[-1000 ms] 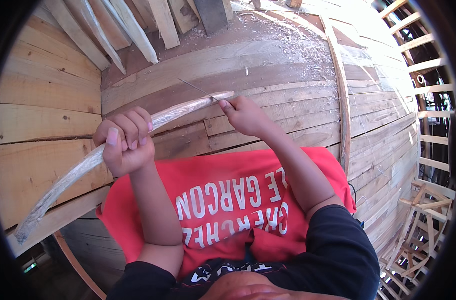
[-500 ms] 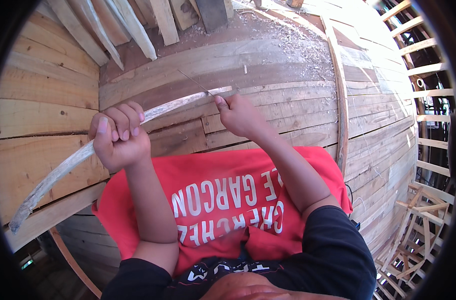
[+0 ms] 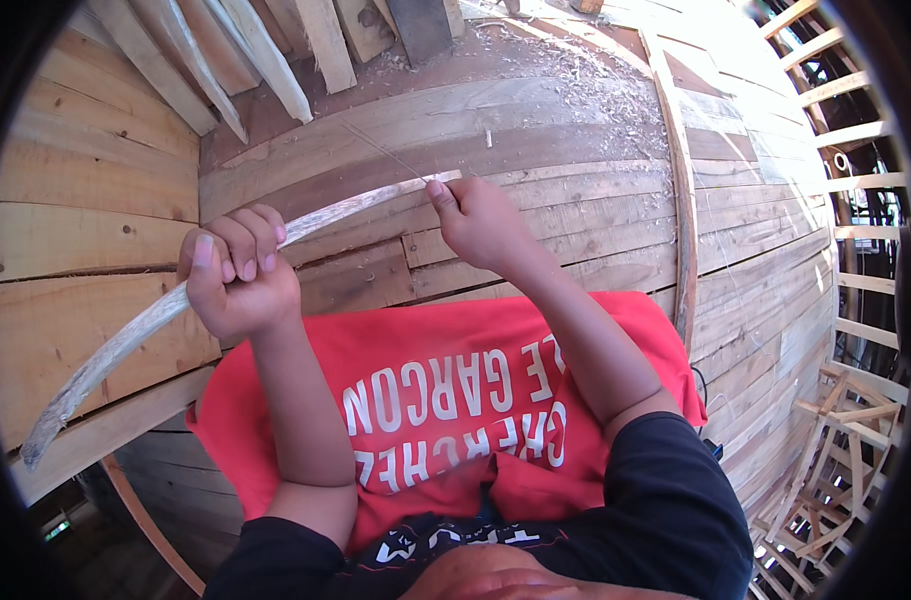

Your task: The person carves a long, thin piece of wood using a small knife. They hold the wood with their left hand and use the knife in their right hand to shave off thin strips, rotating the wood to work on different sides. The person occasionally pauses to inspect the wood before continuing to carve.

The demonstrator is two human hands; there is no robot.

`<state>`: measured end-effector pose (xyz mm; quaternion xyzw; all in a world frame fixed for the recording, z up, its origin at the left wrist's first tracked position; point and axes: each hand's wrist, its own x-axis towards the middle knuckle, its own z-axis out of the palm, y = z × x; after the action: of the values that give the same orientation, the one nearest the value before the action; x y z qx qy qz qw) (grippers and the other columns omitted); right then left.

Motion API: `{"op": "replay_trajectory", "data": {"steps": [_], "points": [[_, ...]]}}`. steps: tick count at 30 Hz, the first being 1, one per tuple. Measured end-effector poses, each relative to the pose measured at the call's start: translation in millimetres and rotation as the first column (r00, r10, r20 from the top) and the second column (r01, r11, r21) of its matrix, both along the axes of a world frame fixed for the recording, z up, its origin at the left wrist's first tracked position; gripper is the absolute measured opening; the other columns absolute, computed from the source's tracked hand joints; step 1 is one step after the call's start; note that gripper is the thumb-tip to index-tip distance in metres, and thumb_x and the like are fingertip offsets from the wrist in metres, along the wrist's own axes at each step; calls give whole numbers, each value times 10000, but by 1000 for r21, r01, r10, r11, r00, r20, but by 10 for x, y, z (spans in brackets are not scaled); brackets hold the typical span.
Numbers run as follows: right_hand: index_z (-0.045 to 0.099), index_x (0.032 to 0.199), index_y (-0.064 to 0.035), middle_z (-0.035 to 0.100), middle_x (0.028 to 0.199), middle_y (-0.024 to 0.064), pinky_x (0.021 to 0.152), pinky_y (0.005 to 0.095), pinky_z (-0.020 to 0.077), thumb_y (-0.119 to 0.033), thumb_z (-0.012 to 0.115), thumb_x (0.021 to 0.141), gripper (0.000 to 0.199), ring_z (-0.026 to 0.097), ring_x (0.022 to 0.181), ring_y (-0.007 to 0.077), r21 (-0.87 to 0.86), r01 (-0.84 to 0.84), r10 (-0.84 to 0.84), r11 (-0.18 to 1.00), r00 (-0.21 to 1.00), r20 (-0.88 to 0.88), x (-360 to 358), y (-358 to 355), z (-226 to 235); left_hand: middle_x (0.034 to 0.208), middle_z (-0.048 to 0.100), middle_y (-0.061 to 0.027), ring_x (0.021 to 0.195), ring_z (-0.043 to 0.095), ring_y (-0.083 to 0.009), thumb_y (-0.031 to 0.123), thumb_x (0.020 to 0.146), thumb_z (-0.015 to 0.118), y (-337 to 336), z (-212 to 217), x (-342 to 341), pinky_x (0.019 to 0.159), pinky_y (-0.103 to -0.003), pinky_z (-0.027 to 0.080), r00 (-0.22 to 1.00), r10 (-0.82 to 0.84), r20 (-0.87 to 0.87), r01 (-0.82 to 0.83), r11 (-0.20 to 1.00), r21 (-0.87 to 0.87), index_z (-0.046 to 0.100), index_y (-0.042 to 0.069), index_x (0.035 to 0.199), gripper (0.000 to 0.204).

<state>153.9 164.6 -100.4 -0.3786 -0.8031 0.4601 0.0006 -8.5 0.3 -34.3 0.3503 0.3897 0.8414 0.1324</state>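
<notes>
A curved, pale, peeled wooden stick (image 3: 361, 206) slants across in front of me, its darker rough end at the lower left. My left hand (image 3: 238, 270) is wrapped round its middle, fingers closed. Near its far right tip, my right hand (image 3: 481, 222) is closed with the thumb on top, gripping what looks like a knife. The knife's thin blade (image 3: 388, 151) shows almost edge-on and crosses the stick, pointing away to the upper left. Its handle is hidden inside my fist.
A red cloth (image 3: 456, 370) with white lettering covers my lap. Wood shavings (image 3: 616, 110) litter the plank floor (image 3: 566, 210) beyond my hands. Several timber pieces (image 3: 266, 60) lean at the upper left beside a plank wall (image 3: 106, 230). Wooden frames (image 3: 836, 470) stand at the right.
My right hand has shifted slightly away from me, and the blade now reaches a little farther to the upper left. My left hand and the stick have hardly moved.
</notes>
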Motion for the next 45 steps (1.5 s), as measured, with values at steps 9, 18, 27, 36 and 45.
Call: {"op": "replay_trajectory", "data": {"steps": [9, 18, 27, 36, 45], "points": [[634, 790, 43, 640, 712, 244, 735, 520, 488, -418, 399, 1029, 570, 643, 777, 434, 46, 38, -41, 998, 998, 57, 5, 46, -259, 529, 330, 28, 477, 321, -125, 223, 899, 470, 16, 11, -3, 608, -339, 354, 999, 24, 48, -24, 1000, -2, 339, 191, 619, 310], [604, 761, 45, 600, 678, 264, 671, 522, 464, -430, 422, 1029, 574, 607, 719, 465, 91, 103, -101, 991, 995, -26, 31, 69, -422, 530, 318, 33, 477, 315, -121, 219, 906, 458, 37, 25, 21, 599, -333, 355, 999, -49, -6, 49, 999, 20, 336, 186, 629, 304], [620, 745, 42, 632, 710, 264, 698, 535, 478, -382, 419, 1027, 547, 629, 741, 459, 126, 47, -44, 991, 999, -33, -29, 54, -282, 528, 338, 28, 477, 322, -119, 211, 918, 439, 48, 17, -19, 589, -333, 357, 991, -113, -76, 116, 993, 33, 332, 182, 643, 296], [651, 774, 41, 652, 728, 260, 745, 530, 507, -378, 412, 1024, 544, 652, 775, 446, 151, -9, 2, 989, 999, 47, -36, -55, -177, 527, 337, 24, 468, 319, -117, 203, 919, 431, 0, -13, -38, 571, -333, 356, 987, -125, -99, 130, 991, 39, 331, 176, 644, 294], [621, 781, 54, 626, 719, 276, 680, 525, 470, -394, 407, 1032, 556, 626, 739, 459, 125, 34, -17, 992, 991, -136, 22, -42, -235, 525, 339, 21, 462, 322, -119, 207, 911, 442, -4, -16, -34, 567, -329, 354, 987, -140, -85, 144, 988, 46, 334, 176, 639, 294]]}}
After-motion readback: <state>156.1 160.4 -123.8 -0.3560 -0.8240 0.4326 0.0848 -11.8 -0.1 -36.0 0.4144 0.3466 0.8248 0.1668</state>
